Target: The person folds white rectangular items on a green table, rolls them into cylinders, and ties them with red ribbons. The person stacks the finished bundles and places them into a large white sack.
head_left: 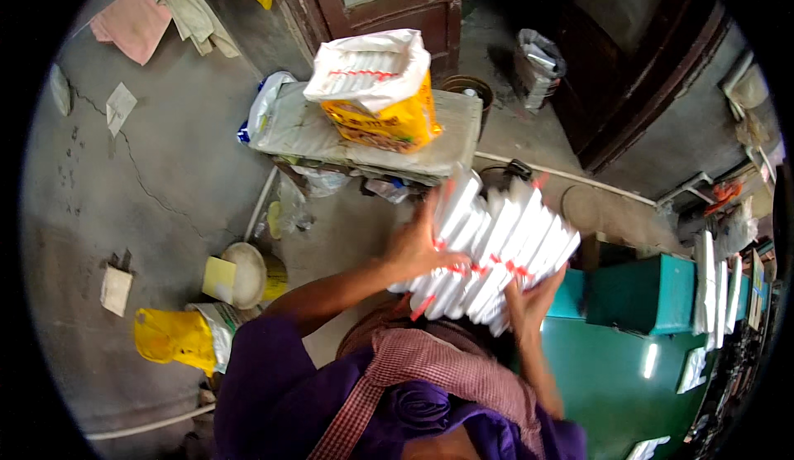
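Two hands on one stack of white packets [488, 253] — left hand [413, 249] gripping its upper-left side, right hand [529, 303] supporting underneath — yellow-and-white sack [376, 88] on bench [451, 141] beyond.

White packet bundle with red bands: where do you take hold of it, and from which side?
Grip the bundle of white flat packets with red bands across its two long flanks, one hand per side, as now: left hand pressing the left face, right hand cupping the lower right edge. The packets are loose, fanned slats, so squeezing inward across the stack probably keeps them together.
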Tool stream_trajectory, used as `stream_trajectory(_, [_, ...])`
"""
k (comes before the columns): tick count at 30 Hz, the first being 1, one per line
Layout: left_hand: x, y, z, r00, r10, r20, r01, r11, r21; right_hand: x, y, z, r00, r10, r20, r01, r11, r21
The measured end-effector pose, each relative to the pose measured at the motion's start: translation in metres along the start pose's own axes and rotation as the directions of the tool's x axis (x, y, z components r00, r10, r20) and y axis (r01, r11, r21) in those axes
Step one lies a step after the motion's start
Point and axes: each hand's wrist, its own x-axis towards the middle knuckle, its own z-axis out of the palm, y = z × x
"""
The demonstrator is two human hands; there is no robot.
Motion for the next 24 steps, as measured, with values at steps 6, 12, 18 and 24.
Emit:
stream_trajectory(6, [0.106, -0.097, -0.208, 0.928, -0.125, -0.352, 0.107, 0.992, -0.07, 0.177, -0.099, 0.22, 0.94, -0.286, 0.183, 0.288, 0.958, 0.021])
stream_trajectory(12, [0.228, -0.165, -0.295, 0.931, -0.142, -0.336, 0.013, 0.934, -0.357, 0.312, -0.118, 0.354, 0.917, -0.223, 0.331, 0.314, 0.915, -0.254])
stream_trajectory(18, [0.372, -0.322, -0.328, 0.955, -0.191, -0.229, 0.227, 0.963, 0.143, 0.424, -0.073, 0.467, 0.821, 0.206, 0.533, 0.095, 0.871, -0.481])
stream_trajectory(24, [0.414, -0.356, -0.316, 0.984, -0.12, -0.133, 0.176, 0.792, 0.585, 0.451, -0.026, 0.502, 0.869, 0.184, 0.46, 0.14, 0.799, -0.584])
